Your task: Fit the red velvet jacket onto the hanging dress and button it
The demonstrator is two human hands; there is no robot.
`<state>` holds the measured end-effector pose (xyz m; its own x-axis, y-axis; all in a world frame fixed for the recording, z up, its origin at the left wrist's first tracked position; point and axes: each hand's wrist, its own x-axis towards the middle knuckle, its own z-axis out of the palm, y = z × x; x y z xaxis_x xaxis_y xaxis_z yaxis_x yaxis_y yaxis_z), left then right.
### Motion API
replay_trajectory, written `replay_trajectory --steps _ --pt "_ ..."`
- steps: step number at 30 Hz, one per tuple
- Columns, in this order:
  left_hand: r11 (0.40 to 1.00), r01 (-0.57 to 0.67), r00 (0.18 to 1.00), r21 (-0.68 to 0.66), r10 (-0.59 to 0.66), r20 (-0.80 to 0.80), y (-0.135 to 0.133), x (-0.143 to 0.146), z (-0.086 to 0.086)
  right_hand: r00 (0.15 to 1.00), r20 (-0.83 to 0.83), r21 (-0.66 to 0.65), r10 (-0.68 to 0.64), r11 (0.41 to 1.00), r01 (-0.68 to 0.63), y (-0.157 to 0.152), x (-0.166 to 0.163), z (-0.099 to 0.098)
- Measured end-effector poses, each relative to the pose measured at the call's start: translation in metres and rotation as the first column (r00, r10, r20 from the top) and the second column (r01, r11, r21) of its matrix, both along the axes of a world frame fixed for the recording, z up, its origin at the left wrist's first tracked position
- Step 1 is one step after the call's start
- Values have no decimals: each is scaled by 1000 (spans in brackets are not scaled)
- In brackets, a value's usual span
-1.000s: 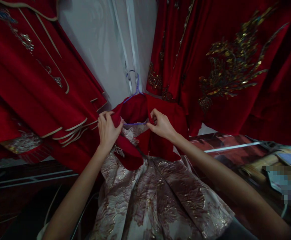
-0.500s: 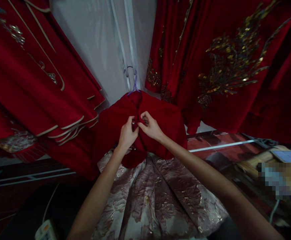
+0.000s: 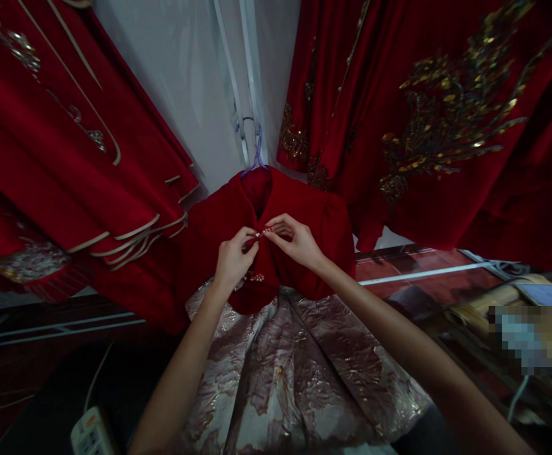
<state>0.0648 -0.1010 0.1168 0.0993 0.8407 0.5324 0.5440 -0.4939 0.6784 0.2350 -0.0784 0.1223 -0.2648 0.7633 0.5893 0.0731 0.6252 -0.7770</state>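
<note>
A small red velvet jacket (image 3: 314, 221) hangs on a purple wire hanger (image 3: 257, 155) over a pale brocade skirt (image 3: 295, 373). My left hand (image 3: 233, 259) pinches the jacket's left front edge at a small shiny clasp (image 3: 258, 234). My right hand (image 3: 292, 240) pinches the right front edge against it, fingertips of both hands meeting at the chest. A second clasp (image 3: 256, 277) shows lower down the front.
Large red embroidered garments hang at the left (image 3: 67, 158) and right (image 3: 427, 120), with gold sequin work on the right one. A white wall (image 3: 181, 82) with a vertical rail is behind. A white power strip (image 3: 89, 433) lies at the bottom left; cluttered things sit at the right.
The jacket's front was open, showing the hanger bar. Both hands drew the two edges together at the chest and now pinch them at the clasp.
</note>
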Motion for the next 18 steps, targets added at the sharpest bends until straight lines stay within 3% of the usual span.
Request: replay_trajectory --steps 3,6,11,18 --pt "997 -2 962 73 22 -274 -6 -3 13 998 46 75 -53 996 50 -3 0 5" --pt "994 6 903 106 40 -428 -9 -5 22 991 80 125 -107 987 96 -8 -1 9" --pt "994 35 906 104 12 -424 -7 -4 26 971 117 214 -208 960 180 -16 -2 13" --pt "994 81 931 75 -49 -361 -3 -3 26 984 83 172 -160 974 144 -13 2 14"
